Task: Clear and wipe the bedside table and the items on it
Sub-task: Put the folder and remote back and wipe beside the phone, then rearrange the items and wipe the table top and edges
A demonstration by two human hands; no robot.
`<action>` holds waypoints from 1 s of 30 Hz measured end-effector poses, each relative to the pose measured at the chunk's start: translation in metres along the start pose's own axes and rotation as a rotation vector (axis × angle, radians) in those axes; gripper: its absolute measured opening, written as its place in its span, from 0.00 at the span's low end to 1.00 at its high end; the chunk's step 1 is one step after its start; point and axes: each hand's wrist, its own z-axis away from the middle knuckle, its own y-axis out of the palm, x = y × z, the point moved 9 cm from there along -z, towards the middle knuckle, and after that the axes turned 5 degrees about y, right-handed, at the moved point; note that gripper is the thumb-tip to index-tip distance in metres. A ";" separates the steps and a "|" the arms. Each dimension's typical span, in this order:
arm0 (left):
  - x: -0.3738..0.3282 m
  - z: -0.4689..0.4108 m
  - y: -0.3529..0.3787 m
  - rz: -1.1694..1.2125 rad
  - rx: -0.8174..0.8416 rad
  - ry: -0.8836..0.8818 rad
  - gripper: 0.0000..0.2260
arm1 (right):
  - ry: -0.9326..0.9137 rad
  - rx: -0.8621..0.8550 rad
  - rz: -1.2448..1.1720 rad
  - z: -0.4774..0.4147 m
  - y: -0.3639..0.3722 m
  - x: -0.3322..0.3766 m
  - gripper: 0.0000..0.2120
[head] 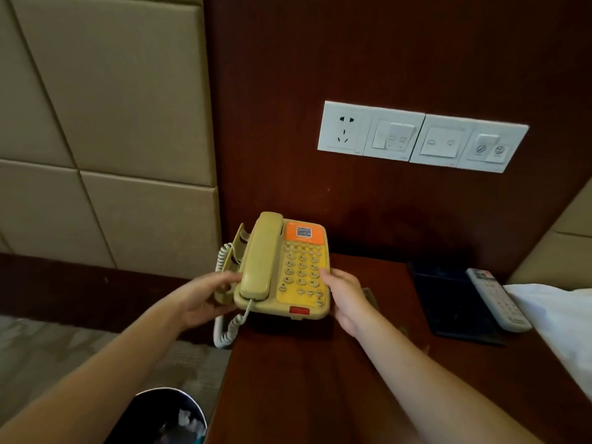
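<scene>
While left hand (205, 299) curls round its handset side and right hand (346, 299) clamps the keypad side, beige telephone (282, 267) is tilted at left edge of bedside table (320, 386). Remote (499, 299) lies on black tray (455, 306), well apart.

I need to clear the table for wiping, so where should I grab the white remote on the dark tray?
Pinch the remote across its narrow sides at mid-length, coming from above: it is slim and lies face up on the tray, with white fabric close along its right edge.
</scene>
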 end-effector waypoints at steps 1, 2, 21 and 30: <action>0.002 -0.008 -0.003 -0.082 0.012 -0.012 0.30 | -0.011 -0.026 0.027 -0.005 -0.002 0.000 0.12; 0.006 -0.016 -0.005 -0.153 0.032 -0.027 0.36 | -0.026 -0.058 0.062 -0.009 -0.005 -0.001 0.13; 0.016 -0.033 -0.012 -0.513 -0.095 -0.024 0.19 | -0.311 -0.335 0.903 -0.017 -0.021 0.033 0.14; -0.050 0.048 0.034 -0.781 -0.534 0.686 0.15 | -0.462 -0.501 1.347 0.055 -0.084 0.007 0.21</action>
